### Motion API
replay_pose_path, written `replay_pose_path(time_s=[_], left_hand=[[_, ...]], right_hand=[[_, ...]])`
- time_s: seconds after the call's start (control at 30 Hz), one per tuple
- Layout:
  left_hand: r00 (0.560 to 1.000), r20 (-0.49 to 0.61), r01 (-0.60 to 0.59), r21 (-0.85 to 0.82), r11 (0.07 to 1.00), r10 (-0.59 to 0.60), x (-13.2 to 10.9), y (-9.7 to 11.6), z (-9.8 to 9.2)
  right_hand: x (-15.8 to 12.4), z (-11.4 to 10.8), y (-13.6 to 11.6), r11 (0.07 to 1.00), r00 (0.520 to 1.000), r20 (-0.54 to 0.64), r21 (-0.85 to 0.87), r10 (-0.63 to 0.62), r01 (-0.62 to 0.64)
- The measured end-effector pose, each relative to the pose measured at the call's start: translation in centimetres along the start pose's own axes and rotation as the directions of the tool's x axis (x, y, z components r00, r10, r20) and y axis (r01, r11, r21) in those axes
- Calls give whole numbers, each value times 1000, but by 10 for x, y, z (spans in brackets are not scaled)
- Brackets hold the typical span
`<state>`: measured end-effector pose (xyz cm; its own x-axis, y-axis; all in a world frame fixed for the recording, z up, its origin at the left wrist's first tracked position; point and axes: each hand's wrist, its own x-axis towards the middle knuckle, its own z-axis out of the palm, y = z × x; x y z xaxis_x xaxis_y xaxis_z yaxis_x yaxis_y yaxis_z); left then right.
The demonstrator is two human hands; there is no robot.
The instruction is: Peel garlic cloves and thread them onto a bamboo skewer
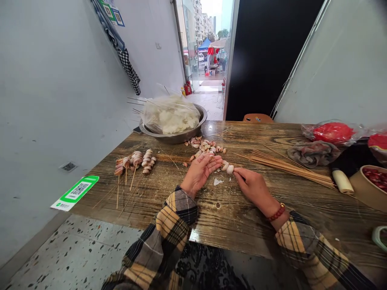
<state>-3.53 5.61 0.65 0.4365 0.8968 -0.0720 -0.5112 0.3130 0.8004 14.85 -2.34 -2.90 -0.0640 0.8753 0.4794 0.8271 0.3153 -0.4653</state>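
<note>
Slightly left of the table's middle, my left hand (201, 172) is turned palm up, its fingers along a thin wooden skewer. Pale garlic cloves (229, 169) sit in a row at the skewer's right end. My right hand (255, 188) pinches the outermost clove between thumb and fingertips; the skewer's tip is hidden there. Just beyond my left hand lies a heap of loose garlic cloves (205, 146). To the left rest several loaded garlic skewers (136, 158), sticks pointing toward me. A white scrap of peel (217, 181) lies below the held cloves.
A bundle of bare skewers (290, 168) lies right, beside a crumpled grey cloth (314, 153). A metal basin (175, 138) with a bagged white mass stands at the back. A tan tub of red pieces (370, 187) is far right. A QR card (75, 193) sits at the left edge.
</note>
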Motion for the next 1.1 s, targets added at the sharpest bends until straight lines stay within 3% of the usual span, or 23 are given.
replay_pose_path(time_s=[0.5, 0.77, 1.1], left_hand=[[997, 17, -81, 13, 997, 81, 2, -1, 1], [996, -49, -71, -44, 996, 69, 1, 1, 1], [998, -55, -40, -43, 998, 37, 2, 0, 2]], right_hand=[[2, -3, -4, 1000, 1000, 3, 6, 19, -19], [1, -1, -3, 999, 1000, -5, 40, 11, -11], [2, -1, -5, 999, 1000, 2, 35, 14, -14]])
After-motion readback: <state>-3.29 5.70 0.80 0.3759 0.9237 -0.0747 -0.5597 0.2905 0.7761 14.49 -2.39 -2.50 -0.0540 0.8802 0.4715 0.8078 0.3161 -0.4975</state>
